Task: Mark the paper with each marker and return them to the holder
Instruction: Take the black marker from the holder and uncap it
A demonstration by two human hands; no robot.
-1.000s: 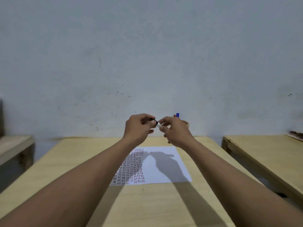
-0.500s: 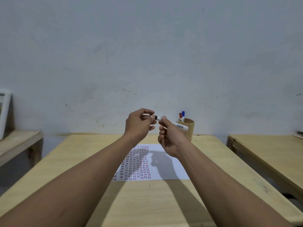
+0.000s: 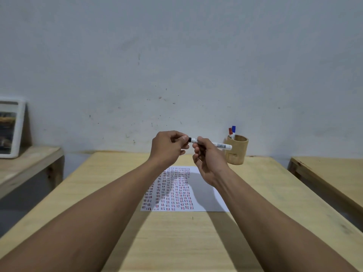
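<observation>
I hold a white marker (image 3: 218, 144) with a black cap level above the table. My right hand (image 3: 208, 160) grips its barrel. My left hand (image 3: 167, 147) pinches the black cap end. Below the hands lies a white paper (image 3: 200, 195) covered on its left half with rows of short red and dark strokes. A bamboo holder (image 3: 236, 153) stands at the table's far right, with a red marker (image 3: 230, 132) and a blue marker (image 3: 233, 130) sticking out of it.
The wooden table (image 3: 176, 236) runs from me to the wall. A second wooden table (image 3: 330, 173) stands at the right across a gap. On a low bench (image 3: 25, 163) at the left leans a white picture frame (image 3: 11, 128).
My hands rose slightly and the view tilted down and shifted right. The marker's barrel came into view from behind my right hand, and the holder is now unhidden.
</observation>
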